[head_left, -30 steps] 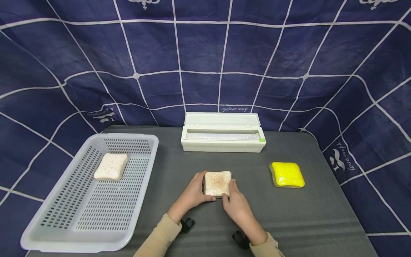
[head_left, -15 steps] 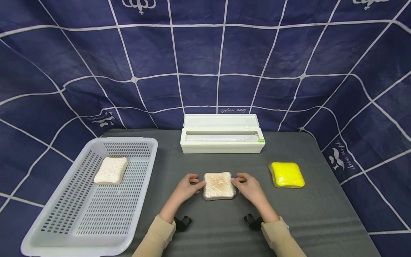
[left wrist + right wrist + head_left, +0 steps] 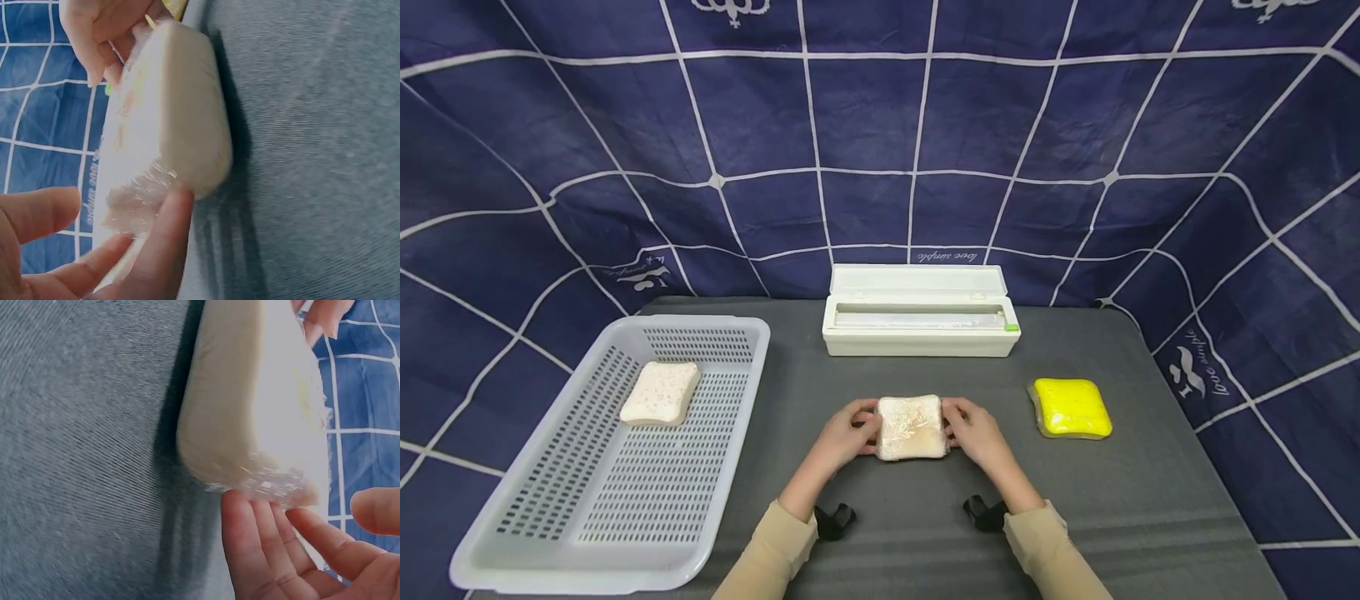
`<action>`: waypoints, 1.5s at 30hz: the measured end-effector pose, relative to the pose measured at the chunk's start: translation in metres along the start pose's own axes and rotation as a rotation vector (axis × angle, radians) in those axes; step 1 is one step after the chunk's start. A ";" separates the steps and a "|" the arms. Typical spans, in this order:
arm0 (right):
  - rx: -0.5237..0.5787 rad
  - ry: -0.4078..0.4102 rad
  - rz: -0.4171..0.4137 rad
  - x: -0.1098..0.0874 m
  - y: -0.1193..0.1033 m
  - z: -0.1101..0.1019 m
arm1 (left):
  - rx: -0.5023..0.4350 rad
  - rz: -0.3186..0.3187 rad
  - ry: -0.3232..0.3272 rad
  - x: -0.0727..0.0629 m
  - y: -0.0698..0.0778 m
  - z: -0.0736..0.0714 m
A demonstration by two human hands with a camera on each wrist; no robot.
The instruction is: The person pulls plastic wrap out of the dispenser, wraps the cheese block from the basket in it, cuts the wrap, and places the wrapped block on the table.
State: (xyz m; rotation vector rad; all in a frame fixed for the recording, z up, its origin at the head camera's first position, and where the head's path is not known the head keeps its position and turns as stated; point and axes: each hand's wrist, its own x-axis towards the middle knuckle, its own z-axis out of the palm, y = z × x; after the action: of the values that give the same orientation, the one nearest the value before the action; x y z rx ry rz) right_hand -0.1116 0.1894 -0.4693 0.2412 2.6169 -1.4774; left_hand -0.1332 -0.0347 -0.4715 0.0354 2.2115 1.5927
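Note:
A toast-shaped block (image 3: 912, 427), cream with a brown-tinged top and covered in clear film, lies between both hands at the middle of the table. My left hand (image 3: 850, 432) touches its left end; in the left wrist view, extended fingertips (image 3: 178, 206) meet the crinkled film while the thumb stays apart. On the opposite end, my right hand (image 3: 976, 430) presses similarly: the right wrist view has nearly straight fingers (image 3: 240, 519) against the film, thumb off it. The block's underside is hidden.
A white cling film box (image 3: 921, 342), lid up, stands at the back. To the right lies a yellow film-wrapped block (image 3: 1071, 408). A pale perforated basket (image 3: 730, 467) on the left holds a speckled white toast-shaped block (image 3: 660, 392). Blue gridded cloth (image 3: 880, 133) hangs behind.
The right hand has gone from the block's near right corner to its right side. Both hands drew slightly apart, then the fingers came back against the two ends.

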 end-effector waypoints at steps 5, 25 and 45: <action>0.059 0.060 -0.055 -0.003 -0.005 -0.003 | -0.037 0.057 0.067 -0.001 0.009 -0.002; 0.364 0.037 -0.050 -0.014 0.008 0.001 | -0.078 0.162 0.194 -0.005 -0.004 0.009; 0.034 -0.034 -0.092 -0.013 0.017 0.007 | 0.107 0.156 0.269 -0.009 -0.013 0.010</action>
State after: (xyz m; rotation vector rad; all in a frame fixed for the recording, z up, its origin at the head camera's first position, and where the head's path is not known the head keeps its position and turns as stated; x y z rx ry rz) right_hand -0.0957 0.1914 -0.4844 0.0993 2.6101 -1.5418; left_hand -0.1189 -0.0321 -0.4835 0.0269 2.5556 1.6404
